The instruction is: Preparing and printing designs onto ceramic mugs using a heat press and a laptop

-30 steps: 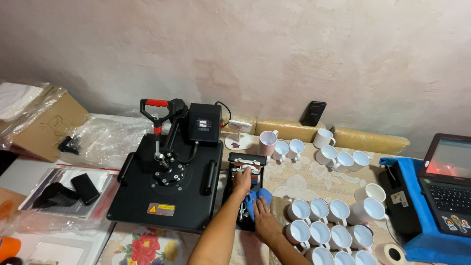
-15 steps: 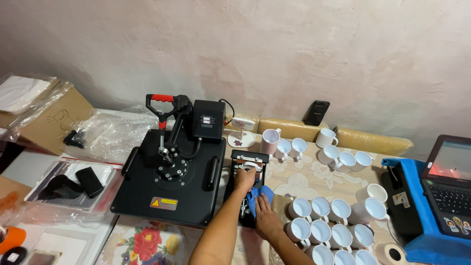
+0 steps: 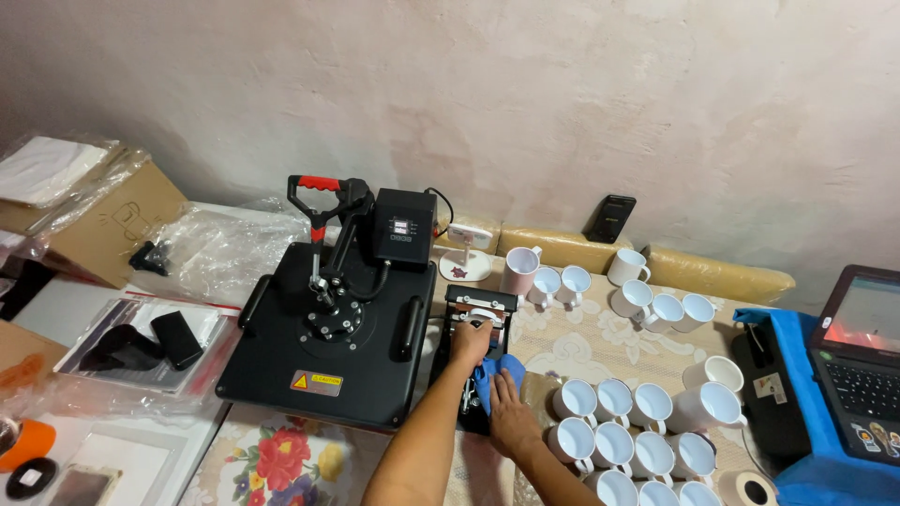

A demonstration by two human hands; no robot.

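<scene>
mug press [image 3: 476, 328], lower centre, long axis running up-frame away from the person | left hand [image 3: 469, 343] closed on its top clamp, farther up | right hand [image 3: 511, 419] nearer, flat on blue cloth [image 3: 495, 370] at press's near end | mugs [image 3: 647, 440] just right

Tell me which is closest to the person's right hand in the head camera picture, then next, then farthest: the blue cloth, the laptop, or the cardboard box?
From the right hand:
1. Blue cloth, touching the hand, on the small black press.
2. Laptop, far off at the right edge of the table.
3. Cardboard box, farthest, in the back left corner, beyond the big black press.
</scene>
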